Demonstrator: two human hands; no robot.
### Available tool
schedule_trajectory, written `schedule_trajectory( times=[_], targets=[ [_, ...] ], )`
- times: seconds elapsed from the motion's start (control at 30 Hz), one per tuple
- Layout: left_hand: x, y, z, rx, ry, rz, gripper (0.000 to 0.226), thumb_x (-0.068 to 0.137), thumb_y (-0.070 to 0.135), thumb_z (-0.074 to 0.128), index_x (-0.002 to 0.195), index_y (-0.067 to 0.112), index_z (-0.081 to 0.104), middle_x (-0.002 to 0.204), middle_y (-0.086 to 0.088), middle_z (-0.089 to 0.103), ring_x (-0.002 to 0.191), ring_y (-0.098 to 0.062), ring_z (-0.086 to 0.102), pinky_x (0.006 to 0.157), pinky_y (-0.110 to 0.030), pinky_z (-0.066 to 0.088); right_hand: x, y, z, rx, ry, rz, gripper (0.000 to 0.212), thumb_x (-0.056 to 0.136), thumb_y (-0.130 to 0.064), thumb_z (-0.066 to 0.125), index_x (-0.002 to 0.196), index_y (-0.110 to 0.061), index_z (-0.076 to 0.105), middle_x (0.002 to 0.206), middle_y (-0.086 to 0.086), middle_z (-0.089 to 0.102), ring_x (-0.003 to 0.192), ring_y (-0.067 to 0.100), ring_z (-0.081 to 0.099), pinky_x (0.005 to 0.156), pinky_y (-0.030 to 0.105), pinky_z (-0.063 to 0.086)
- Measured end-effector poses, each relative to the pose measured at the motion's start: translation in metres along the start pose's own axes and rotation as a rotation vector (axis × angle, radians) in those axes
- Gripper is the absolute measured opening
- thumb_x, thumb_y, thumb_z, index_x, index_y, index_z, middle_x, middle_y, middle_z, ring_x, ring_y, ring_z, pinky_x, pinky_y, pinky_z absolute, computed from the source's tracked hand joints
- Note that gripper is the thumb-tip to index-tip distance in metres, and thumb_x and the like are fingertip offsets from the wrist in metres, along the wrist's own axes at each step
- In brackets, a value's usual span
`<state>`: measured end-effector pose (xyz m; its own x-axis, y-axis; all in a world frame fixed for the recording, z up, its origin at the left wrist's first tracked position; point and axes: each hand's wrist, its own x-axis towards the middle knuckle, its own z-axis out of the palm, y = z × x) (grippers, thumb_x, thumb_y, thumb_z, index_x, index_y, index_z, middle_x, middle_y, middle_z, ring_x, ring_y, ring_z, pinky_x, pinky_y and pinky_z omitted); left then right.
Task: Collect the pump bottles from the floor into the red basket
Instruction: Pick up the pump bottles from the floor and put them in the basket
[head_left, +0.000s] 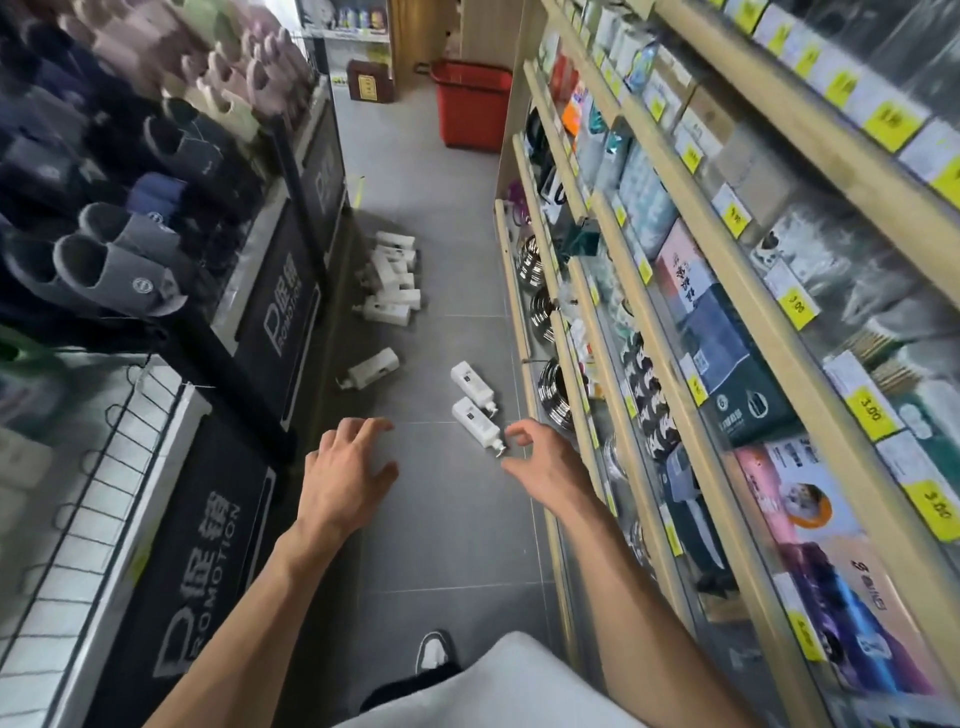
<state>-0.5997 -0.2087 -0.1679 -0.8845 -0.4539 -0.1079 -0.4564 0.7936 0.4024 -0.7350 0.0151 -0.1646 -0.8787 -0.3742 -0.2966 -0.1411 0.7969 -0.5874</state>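
Two white pump bottles lie on the grey tile floor near the right shelf, the nearer one (476, 422) just ahead of my right hand (540, 457), the other (471, 383) behind it. A single bottle (372, 368) lies by the left rack. Several more are heaped (396, 280) further up the aisle. The red basket (471, 105) stands on the floor at the far end. My left hand (344, 467) hovers with spread fingers and holds nothing. My right hand has loosely curved fingers, empty, close to the nearer bottle's pump.
A wooden shelf unit (675, 322) full of packaged goods lines the right side. On the left stand black promotion racks (208, 545) with slippers (114, 260) above. A brown box (370, 80) sits near the basket. My shoe (432, 649) is on the floor below.
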Motion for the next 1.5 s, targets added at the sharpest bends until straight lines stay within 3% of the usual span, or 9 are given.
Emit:
schedule_trajectory(
  times=[0.43, 0.53, 0.67, 1.0, 1.5],
  targets=[
    [0.112, -0.004, -0.01, 0.013, -0.013, -0.032, 0.054, 0.094, 0.04, 0.066, 0.144, 0.032, 0.048, 0.144, -0.002, 0.048, 0.128, -0.028, 0.049, 0.101, -0.047, 0.045, 0.122, -0.036, -0.011, -0.05, 0.004, -0.035, 0.037, 0.084, -0.023, 0.071, 0.119, -0.034, 0.064, 0.119, -0.013, 0.066, 0.107, 0.02, 0.063, 0.083, 0.033, 0.051],
    [0.138, 0.0, -0.015, 0.028, -0.014, -0.035, 0.055, 0.092, 0.038, 0.067, 0.143, 0.032, 0.048, 0.142, -0.001, 0.049, 0.126, -0.029, 0.05, 0.1, -0.047, 0.046, 0.155, -0.042, -0.015, -0.05, 0.012, -0.058, 0.038, 0.08, -0.022, 0.07, 0.117, -0.033, 0.065, 0.118, -0.009, 0.069, 0.108, 0.023, 0.065, 0.086, 0.037, 0.053],
    [0.174, -0.003, -0.025, 0.036, 0.006, -0.079, 0.052, 0.093, 0.04, 0.067, 0.141, 0.033, 0.049, 0.139, -0.001, 0.05, 0.125, -0.029, 0.051, 0.099, -0.048, 0.046, 0.196, -0.051, -0.02, -0.125, -0.02, -0.098, 0.037, 0.085, -0.025, 0.069, 0.121, -0.033, 0.063, 0.123, -0.009, 0.066, 0.115, 0.02, 0.06, 0.087, 0.032, 0.048],
    [0.258, -0.018, -0.031, 0.062, 0.031, -0.12, 0.052, 0.094, 0.041, 0.066, 0.142, 0.037, 0.046, 0.139, 0.001, 0.048, 0.126, -0.025, 0.049, 0.1, -0.045, 0.044, 0.286, -0.069, -0.024, -0.085, -0.082, -0.098, 0.037, 0.085, -0.026, 0.07, 0.121, -0.032, 0.063, 0.12, -0.007, 0.065, 0.11, 0.02, 0.06, 0.087, 0.033, 0.049],
    [0.412, -0.05, -0.062, 0.08, -0.051, 0.018, 0.056, 0.092, 0.042, 0.066, 0.144, 0.035, 0.045, 0.138, 0.002, 0.05, 0.122, -0.027, 0.053, 0.097, -0.045, 0.045, 0.393, -0.143, -0.016, -0.111, -0.047, -0.022, 0.035, 0.084, -0.025, 0.066, 0.118, -0.032, 0.063, 0.12, -0.009, 0.066, 0.109, 0.019, 0.061, 0.086, 0.032, 0.051]
  ],
)
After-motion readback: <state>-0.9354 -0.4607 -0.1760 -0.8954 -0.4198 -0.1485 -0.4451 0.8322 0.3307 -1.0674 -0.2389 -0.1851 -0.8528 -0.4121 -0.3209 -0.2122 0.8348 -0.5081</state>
